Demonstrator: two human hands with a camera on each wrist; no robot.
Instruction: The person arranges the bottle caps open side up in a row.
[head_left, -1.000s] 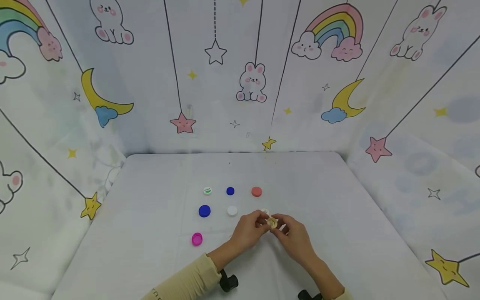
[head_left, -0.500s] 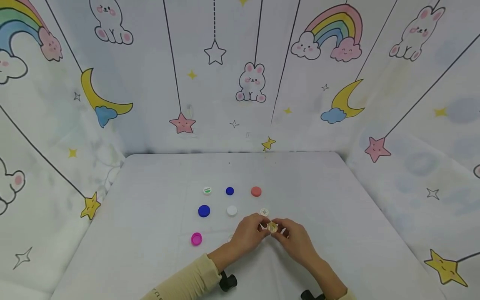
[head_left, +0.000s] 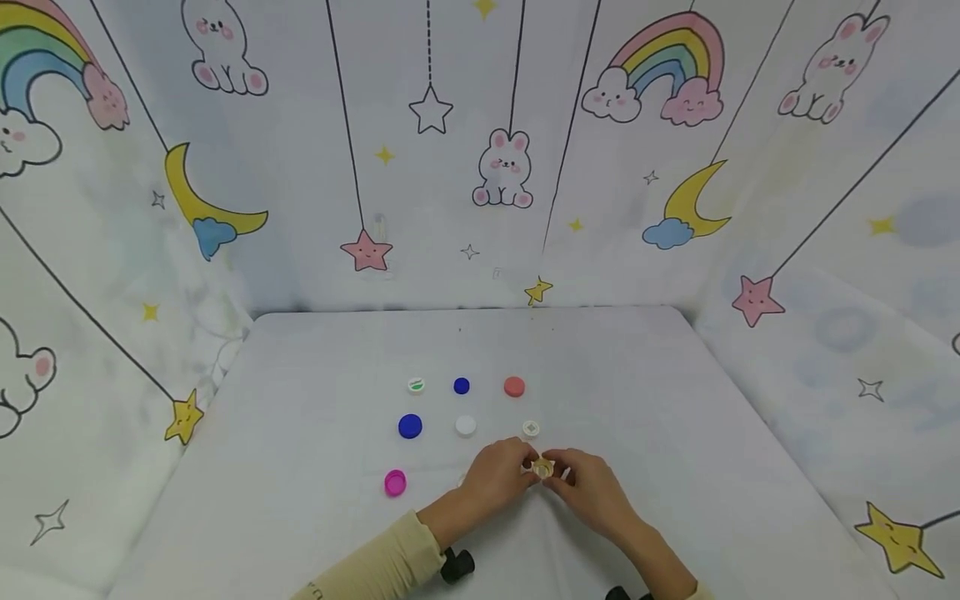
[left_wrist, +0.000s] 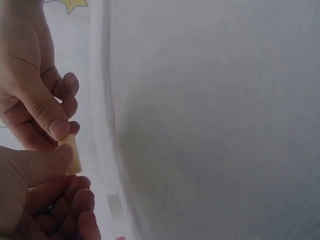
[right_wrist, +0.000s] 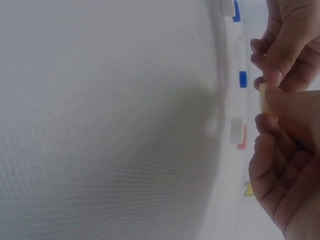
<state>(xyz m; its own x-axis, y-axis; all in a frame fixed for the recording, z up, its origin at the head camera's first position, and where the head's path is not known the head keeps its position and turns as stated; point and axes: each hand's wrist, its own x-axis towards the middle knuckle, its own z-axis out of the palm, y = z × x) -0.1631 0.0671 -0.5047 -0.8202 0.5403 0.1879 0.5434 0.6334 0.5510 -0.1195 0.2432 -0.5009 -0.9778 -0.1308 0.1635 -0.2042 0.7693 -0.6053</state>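
A pale yellow cap is pinched between both hands above the white table, its hollow side facing the head camera. My left hand grips its left edge with thumb and fingers. On the opposite edge, my right hand pinches it the same way. The left wrist view shows the cap side-on between the thumbs and fingertips; the right wrist view shows its thin rim. Just beyond the hands lies a small white cap. Another pale thing is mostly hidden behind my left hand.
Bottle caps lie spread on the white table: green-and-white, small blue, red, larger blue, white and magenta. Patterned cloth walls stand behind and at both sides.
Both hands have moved slightly nearer the body with the yellow cap between them. The small white cap beyond them, partly covered before, now shows fully.
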